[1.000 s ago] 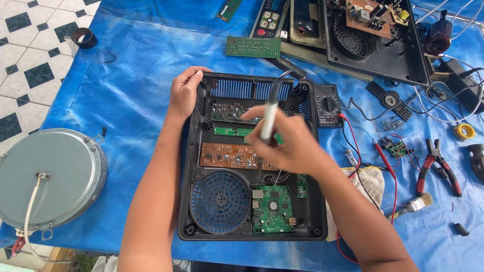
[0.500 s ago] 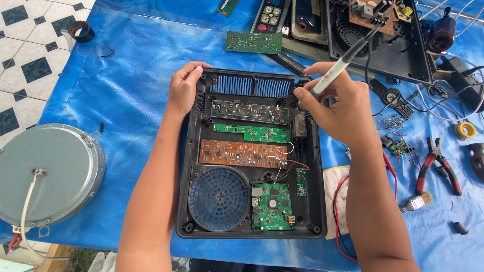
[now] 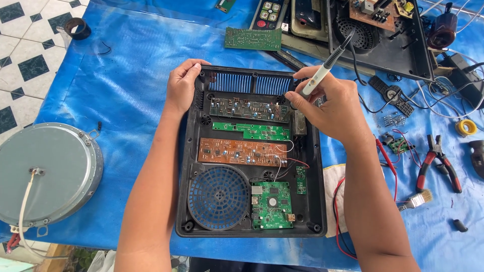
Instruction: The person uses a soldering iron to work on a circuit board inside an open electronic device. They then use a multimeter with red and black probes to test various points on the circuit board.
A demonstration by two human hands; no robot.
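No packages, signs or lit screens. At the top edge, beyond the black plastic open casing (image 3: 315,201), lies a dark rectangular button faceplate (image 3: 269,10) with printed red, green and pale keys, flat and cut off by the frame. Just right of it is a dark glossy rectangular panel in a beige frame (image 3: 307,17), unlit; cannot tell if it is a display window. A small white rectangular patch (image 3: 257,190) sits on the green square circuit board (image 3: 272,205), lower right inside the casing. Too small to confirm as a label.

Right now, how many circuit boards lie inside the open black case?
5: dark board at the top, green strip board below it, brown board mid-case, green square board bottom right, small green board beside it. The right hand may hide more.
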